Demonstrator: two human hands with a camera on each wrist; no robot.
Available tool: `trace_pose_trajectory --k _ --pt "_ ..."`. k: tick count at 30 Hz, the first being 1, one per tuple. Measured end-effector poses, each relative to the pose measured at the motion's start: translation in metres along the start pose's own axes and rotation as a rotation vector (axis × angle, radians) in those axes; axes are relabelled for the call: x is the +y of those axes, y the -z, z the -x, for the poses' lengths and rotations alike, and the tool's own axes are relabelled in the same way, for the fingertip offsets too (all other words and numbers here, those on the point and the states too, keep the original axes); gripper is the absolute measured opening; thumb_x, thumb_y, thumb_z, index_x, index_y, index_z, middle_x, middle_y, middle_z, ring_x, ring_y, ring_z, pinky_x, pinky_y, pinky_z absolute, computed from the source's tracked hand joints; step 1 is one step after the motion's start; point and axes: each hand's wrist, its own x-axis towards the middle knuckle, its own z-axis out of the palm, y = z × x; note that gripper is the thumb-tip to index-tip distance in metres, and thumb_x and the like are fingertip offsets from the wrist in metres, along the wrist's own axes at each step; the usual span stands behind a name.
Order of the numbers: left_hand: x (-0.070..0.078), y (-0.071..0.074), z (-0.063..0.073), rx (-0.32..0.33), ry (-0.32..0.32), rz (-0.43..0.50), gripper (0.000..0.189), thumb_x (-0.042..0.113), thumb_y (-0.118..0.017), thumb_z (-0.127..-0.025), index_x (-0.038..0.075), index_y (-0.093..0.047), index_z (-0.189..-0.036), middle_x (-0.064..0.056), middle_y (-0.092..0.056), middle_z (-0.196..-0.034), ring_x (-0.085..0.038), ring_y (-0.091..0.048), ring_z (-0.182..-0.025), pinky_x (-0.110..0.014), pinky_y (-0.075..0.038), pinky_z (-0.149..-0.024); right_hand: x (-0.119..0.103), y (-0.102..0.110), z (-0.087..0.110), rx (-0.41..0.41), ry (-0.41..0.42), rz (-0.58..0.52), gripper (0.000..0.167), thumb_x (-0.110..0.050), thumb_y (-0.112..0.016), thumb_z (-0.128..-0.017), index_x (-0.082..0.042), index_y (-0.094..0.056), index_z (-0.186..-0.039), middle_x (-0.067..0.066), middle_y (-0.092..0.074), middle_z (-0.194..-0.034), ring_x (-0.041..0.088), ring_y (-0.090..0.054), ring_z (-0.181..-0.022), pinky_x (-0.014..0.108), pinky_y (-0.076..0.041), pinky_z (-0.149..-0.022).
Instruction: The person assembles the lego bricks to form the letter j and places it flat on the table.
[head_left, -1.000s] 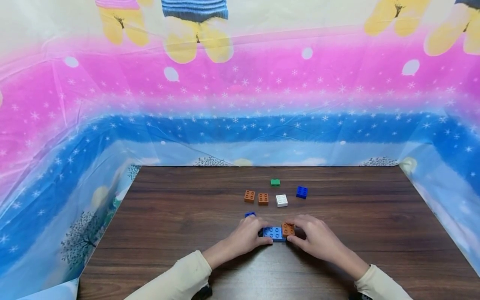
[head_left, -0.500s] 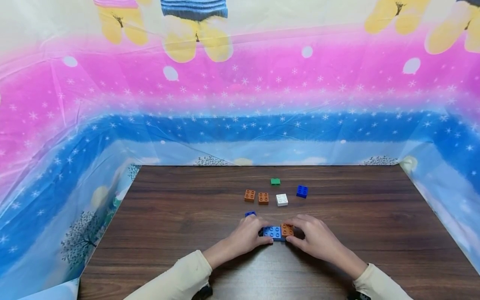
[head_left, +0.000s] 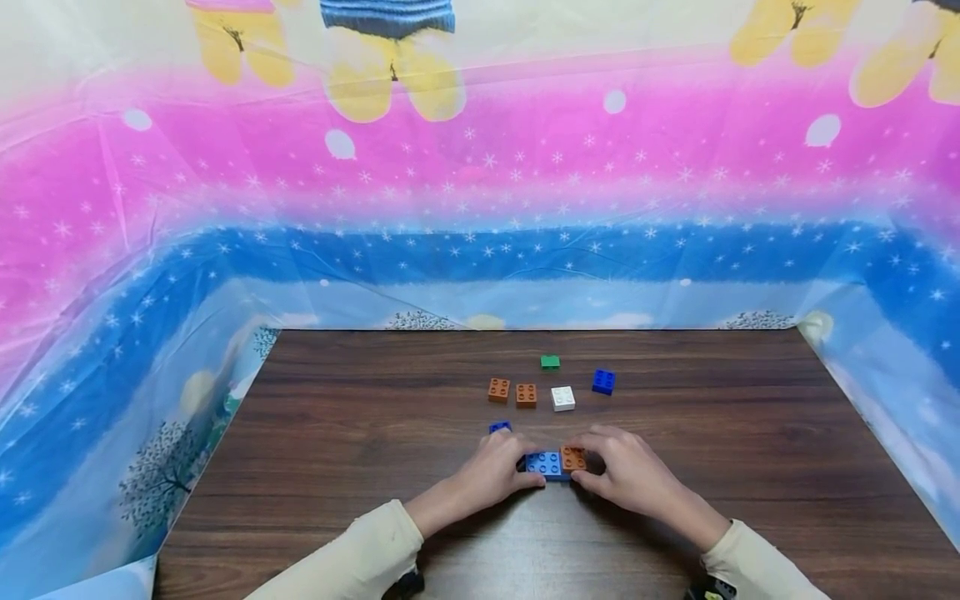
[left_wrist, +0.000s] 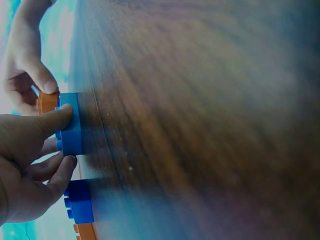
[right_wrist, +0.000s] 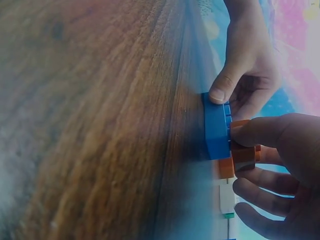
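A light blue toy building brick (head_left: pixel 543 463) lies on the table in the head view, its long side across. My left hand (head_left: pixel 497 471) pinches it near its left end, thumb on the near side, as the left wrist view also shows. At its right end an orange brick (head_left: pixel 573 457) sits on top of the studs. My right hand (head_left: pixel 626 469) holds this orange brick between thumb and fingers. Seen from the right wrist, the orange brick (right_wrist: pixel 243 150) stands over the blue brick (right_wrist: pixel 216 131); whether it is fully pressed down cannot be told.
Just beyond the left hand is a dark blue brick (head_left: pixel 499 427), partly hidden. Farther back lie two orange bricks (head_left: pixel 498 390), a white brick (head_left: pixel 562 398), another dark blue brick (head_left: pixel 603 382) and a green brick (head_left: pixel 550 362). A printed cloth (head_left: pixel 480 250) borders the wooden table (head_left: pixel 360 400).
My right hand and the orange brick have shifted very slightly left along the light blue brick. The left hand keeps its hold, and the other bricks stay where they were.
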Motion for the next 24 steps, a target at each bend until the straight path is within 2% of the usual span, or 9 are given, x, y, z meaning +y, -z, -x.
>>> trace_pose_trajectory --k 9,17,24 --pt "0.0013 0.0015 -0.0013 -0.020 0.014 0.018 0.043 0.035 -0.081 -0.088 0.009 -0.075 -0.121 -0.001 -0.076 -0.114 -0.009 -0.063 -0.092 -0.025 -0.048 -0.078 -0.0004 -0.0001 -0.0014 -0.018 -0.010 -0.002 0.037 -0.030 -0.084 -0.084 -0.015 -0.075 -0.117 -0.009 -0.067 -0.097 0.007 -0.060 -0.081 0.032 -0.049 -0.067" --pt "0.0012 0.0029 -0.0007 -0.017 0.016 0.006 0.042 0.035 -0.081 -0.088 0.009 -0.075 -0.121 -0.001 -0.076 -0.112 -0.009 -0.063 -0.091 -0.026 -0.047 -0.077 -0.0024 -0.0013 -0.0019 0.000 0.002 0.039 0.039 -0.028 -0.085 -0.083 -0.013 -0.077 -0.118 0.005 -0.073 -0.111 0.022 -0.070 -0.096 0.044 -0.057 -0.079" --pt "0.0024 0.0019 0.0001 -0.016 0.016 0.003 0.042 0.034 -0.081 -0.089 0.008 -0.075 -0.122 -0.003 -0.076 -0.115 -0.015 -0.066 -0.099 -0.033 -0.052 -0.085 -0.0045 -0.0012 -0.0019 -0.002 0.003 0.081 0.039 -0.027 -0.087 -0.081 -0.012 -0.078 -0.116 0.009 -0.073 -0.112 0.023 -0.069 -0.096 0.044 -0.057 -0.079"
